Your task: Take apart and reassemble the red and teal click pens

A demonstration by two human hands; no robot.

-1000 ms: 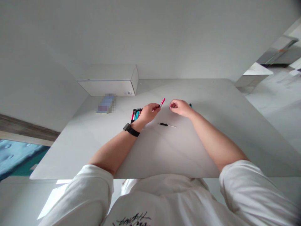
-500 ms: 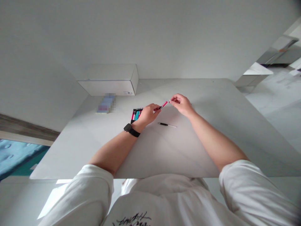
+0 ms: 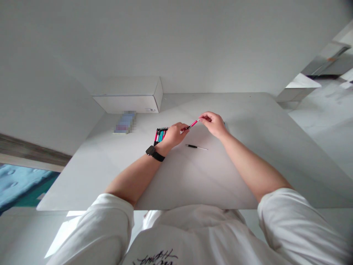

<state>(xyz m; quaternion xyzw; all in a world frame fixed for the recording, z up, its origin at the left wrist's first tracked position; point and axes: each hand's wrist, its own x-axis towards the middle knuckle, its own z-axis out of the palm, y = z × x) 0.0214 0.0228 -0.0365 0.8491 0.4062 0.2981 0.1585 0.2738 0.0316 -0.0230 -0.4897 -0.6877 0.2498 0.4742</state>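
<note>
My left hand [image 3: 175, 134] is closed on a red pen barrel [image 3: 194, 123], which slants up and to the right out of the fingers. With thumb and fingers pinched, my right hand [image 3: 213, 122] holds a small pale pen part [image 3: 199, 119] at the barrel's upper end; its exact shape is too small to make out. Below the hands, a black pen tip section with a thin pale refill [image 3: 196, 147] lies on the table. Several red, white, teal and black pens [image 3: 160, 136] lie side by side, partly hidden by my left hand.
A long white box [image 3: 127, 103] stands against the wall at the back left of the white table [image 3: 182, 184]. In front of it lies a blurred-out bluish packet [image 3: 125, 122]. Something small and bluish [image 3: 224, 124] shows just behind my right hand, mostly hidden.
The gap between the pale part in my right hand and the red barrel has closed; the two now meet. My left hand keeps its hold, and the refill stays in place.
</note>
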